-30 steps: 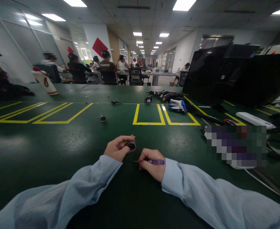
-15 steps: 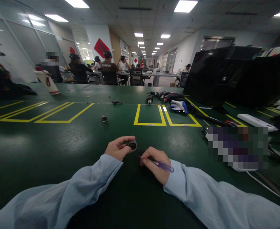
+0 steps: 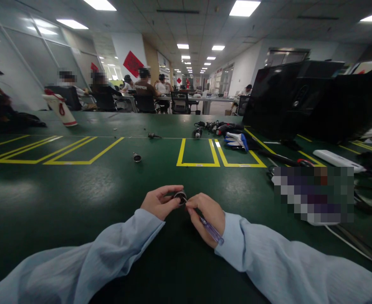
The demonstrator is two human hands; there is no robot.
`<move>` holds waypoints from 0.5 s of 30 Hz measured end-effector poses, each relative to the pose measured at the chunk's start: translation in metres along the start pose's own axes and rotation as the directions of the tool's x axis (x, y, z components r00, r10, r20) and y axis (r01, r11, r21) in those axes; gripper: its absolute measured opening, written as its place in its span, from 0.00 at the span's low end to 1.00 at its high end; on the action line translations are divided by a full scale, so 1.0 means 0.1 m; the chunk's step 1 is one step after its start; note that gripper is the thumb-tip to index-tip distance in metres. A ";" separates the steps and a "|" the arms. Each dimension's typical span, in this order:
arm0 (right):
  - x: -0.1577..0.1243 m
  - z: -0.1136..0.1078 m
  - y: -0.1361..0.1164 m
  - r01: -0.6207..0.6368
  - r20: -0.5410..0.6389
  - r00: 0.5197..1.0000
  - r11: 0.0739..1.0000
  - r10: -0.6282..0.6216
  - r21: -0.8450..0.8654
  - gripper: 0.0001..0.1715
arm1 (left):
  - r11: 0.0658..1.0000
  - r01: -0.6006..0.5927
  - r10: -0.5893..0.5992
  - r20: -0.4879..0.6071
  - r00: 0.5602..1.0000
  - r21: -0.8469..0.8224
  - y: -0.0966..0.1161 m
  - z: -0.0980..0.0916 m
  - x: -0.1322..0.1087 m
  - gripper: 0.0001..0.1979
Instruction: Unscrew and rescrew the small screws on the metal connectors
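My left hand (image 3: 161, 202) pinches a small round metal housing (image 3: 180, 196) between thumb and fingers, its open, dark end turned toward me. In my right hand (image 3: 206, 215) is a screwdriver (image 3: 213, 232) with a clear purple handle, gripped like a pen. Its thin shaft points up and left, and the tip is at the mouth of the housing; how deep it goes in I cannot tell. Beyond my hands, a similar small metal part (image 3: 137, 157) lies on the green table (image 3: 109, 185). Farther back lies a dark connector-like piece (image 3: 153, 135).
Yellow tape outlines (image 3: 198, 165) mark the table. At the back right are a cabled metal part (image 3: 197, 133), a blue-and-white glove (image 3: 236, 141), a white power strip (image 3: 338, 160) and a large black box (image 3: 277, 101). A white cup (image 3: 61, 109) stands back left. People sit beyond.
The screwdriver tip has moved from below the housing up to its opening, and its handle has tilted more steeply. My hands have come closer together.
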State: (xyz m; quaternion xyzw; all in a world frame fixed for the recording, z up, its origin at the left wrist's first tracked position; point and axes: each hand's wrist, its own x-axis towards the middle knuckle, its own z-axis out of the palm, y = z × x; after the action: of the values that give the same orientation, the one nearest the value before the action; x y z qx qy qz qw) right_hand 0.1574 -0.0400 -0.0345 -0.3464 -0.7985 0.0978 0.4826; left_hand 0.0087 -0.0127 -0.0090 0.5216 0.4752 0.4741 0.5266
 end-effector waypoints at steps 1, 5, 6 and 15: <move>0.00 0.00 0.00 0.007 -0.004 1.000 1.000 -0.007 -0.003 0.08 | 1.000 -0.005 0.005 0.003 1.000 -0.006 0.00 0.00 0.00 0.16; 0.00 0.00 -0.02 0.032 0.011 0.999 0.999 -0.031 -0.038 0.08 | 0.999 -0.049 0.049 -0.003 0.999 -0.013 -0.01 0.01 -0.02 0.12; 0.00 0.00 -0.02 0.041 0.015 0.999 0.998 -0.041 -0.047 0.08 | 0.998 -0.064 0.064 -0.010 0.998 -0.008 -0.01 0.02 -0.02 0.11; 0.00 0.00 -0.10 0.108 0.009 0.994 0.989 -0.108 -0.103 0.08 | 0.994 -0.092 0.093 -0.018 0.996 0.058 0.00 0.01 -0.04 0.08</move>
State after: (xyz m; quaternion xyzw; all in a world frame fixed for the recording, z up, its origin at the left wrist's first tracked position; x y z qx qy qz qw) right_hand 0.1531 -0.0474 -0.0298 -0.3270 -0.8210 0.0306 0.4670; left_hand 0.0095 -0.0163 -0.0090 0.5529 0.4693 0.4896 0.4841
